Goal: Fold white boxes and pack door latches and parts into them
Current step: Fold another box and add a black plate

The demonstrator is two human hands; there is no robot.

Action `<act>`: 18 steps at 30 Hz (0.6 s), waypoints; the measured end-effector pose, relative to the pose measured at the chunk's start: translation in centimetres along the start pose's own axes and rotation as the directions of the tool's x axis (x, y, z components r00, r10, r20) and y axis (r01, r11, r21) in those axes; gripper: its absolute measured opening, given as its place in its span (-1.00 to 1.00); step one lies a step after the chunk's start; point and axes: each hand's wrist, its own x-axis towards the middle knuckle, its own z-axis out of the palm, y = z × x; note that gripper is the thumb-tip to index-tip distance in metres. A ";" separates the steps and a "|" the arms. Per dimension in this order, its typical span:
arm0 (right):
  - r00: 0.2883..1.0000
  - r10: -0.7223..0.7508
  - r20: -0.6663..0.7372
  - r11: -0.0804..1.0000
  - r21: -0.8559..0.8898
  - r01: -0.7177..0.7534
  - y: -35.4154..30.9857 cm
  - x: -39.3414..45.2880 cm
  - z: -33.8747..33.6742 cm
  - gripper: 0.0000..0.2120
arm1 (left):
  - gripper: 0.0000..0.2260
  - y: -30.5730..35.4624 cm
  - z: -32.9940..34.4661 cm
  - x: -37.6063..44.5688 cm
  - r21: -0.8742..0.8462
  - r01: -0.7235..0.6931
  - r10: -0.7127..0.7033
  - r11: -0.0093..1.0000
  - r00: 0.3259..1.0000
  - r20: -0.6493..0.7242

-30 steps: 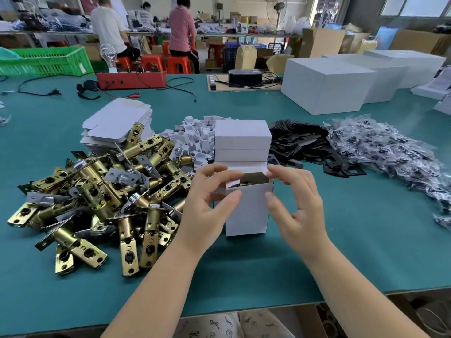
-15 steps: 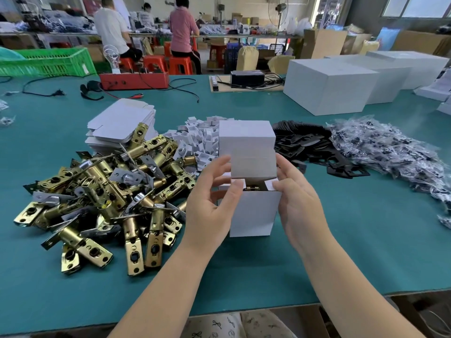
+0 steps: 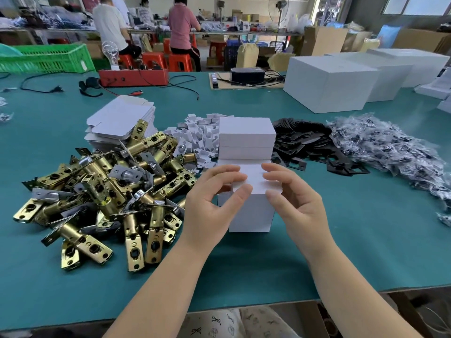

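— Hands first. Left hand [image 3: 214, 203] and right hand [image 3: 296, 203] both on top of small white box [image 3: 250, 211], standing upright near middle of green desk [image 3: 366, 240], toward near edge.

— Holding it?

— Yes. Left fingers [image 3: 225, 173] bent over lid flap [image 3: 253, 178], thumb pressed against front of it. Right fingers bent over right end of same flap, thumb at front. Flap folded down over top. Inside hidden.

— And behind?

— Two closed white boxes [image 3: 246, 137], stacked, just behind the held one.

— Shiny stuff?

— Big heap of brass door latches [image 3: 107, 186] on left side of desk, close to left hand. Flat unfolded boxes [image 3: 119, 123] in a stack behind heap. Pile of little white card bits [image 3: 197, 135] beside stacked boxes.

— Right side?

— Black flat plates [image 3: 314, 147] in a pile, then clear little bags of parts [image 3: 390, 152] farther toward right edge. Large white cartons [image 3: 329, 84] near far right corner. Red box [image 3: 133, 76] with wires at far edge.
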 end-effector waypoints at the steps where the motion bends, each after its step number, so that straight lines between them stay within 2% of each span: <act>1: 1.000 0.003 -0.001 1.000 -0.011 -0.003 0.0 0.1 0.0 -0.83 | -0.87 0.0 0.0 0.0 -0.006 0.002 -0.002 1.000 1.000 -0.002; 7: 1.000 0.014 -0.002 0.998 -0.058 -0.015 -0.5 0.7 0.0 -0.76 | -0.88 0.0 0.4 0.3 0.075 -0.076 0.077 0.994 0.997 -0.021; 10: 0.997 0.070 -0.023 0.998 -0.007 -0.070 -1.0 1.0 0.1 -0.81 | -0.89 0.2 0.5 0.6 0.058 -0.046 0.049 0.997 0.998 -0.036; 13: 0.990 0.134 0.036 0.991 -0.026 -0.133 -1.6 1.6 -0.1 -0.84 | -0.91 0.3 0.4 0.7 0.035 -0.030 0.032 0.999 0.998 -0.045; 18: 0.984 0.164 0.072 0.986 -0.015 -0.163 -1.7 1.5 -0.8 -0.86 | -0.85 0.1 -0.3 0.5 0.009 -0.059 0.059 0.998 0.998 0.031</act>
